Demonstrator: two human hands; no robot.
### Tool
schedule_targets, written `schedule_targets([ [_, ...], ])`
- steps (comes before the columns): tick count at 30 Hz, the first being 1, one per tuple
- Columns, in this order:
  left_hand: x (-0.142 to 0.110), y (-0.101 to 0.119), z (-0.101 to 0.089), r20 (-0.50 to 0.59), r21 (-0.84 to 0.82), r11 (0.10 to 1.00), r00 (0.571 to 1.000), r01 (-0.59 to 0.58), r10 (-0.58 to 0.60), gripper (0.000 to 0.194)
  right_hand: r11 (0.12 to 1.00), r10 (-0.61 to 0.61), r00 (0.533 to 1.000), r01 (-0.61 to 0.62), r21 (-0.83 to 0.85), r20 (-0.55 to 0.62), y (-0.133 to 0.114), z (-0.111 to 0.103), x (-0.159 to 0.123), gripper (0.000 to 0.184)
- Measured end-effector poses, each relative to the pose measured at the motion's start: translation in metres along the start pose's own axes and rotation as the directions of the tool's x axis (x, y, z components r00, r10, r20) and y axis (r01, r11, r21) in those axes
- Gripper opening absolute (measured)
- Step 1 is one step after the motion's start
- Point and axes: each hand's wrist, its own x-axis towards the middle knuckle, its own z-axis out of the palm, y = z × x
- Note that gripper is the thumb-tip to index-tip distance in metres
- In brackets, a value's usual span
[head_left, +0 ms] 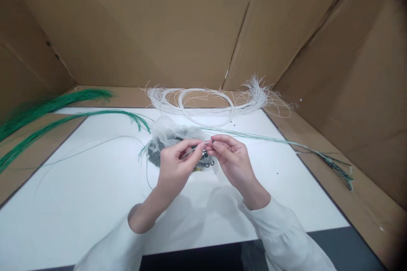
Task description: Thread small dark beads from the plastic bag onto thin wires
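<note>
Above the middle of the white table both hands meet, fingertips almost touching. My left hand (176, 163) is closed in a pinch on a thin pale green wire (190, 152), whose tip points toward the other hand. The fingers of my right hand (233, 159) are pinched round a small dark piece (213, 141), mostly hidden by the fingertips. Just below and behind the hands lies a clear plastic bag (167, 127) with many small black parts in it, its top crumpled. A loose green wire (147, 169) curves down beside the bag.
Bundles of green wire (63, 100) lie at the left. A coil of white wire (206, 110) rests along the back edge. At the right, several thin wires end in a row of black pieces (340, 171). Cardboard walls (159, 29) enclose the white table (95, 203).
</note>
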Motion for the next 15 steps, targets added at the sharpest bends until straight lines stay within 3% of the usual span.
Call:
schedule_targets([
  [7, -0.0025, 0.0031, 0.0004, -0.022, 0.091, 0.993, 0.997, -0.071, 0.073, 0.016, 0.998, -0.048, 0.999, 0.048, -0.038, 0.011, -0.0002, 0.0005, -0.0001, 0.011],
  [15, -0.0030, 0.0039, 0.0006, -0.016, 0.129, 0.988, 0.996, -0.080, 0.083, 0.018, 1.000, -0.013, 0.999, 0.013, -0.006, 0.029, -0.0015, 0.0003, -0.0010, 0.012],
])
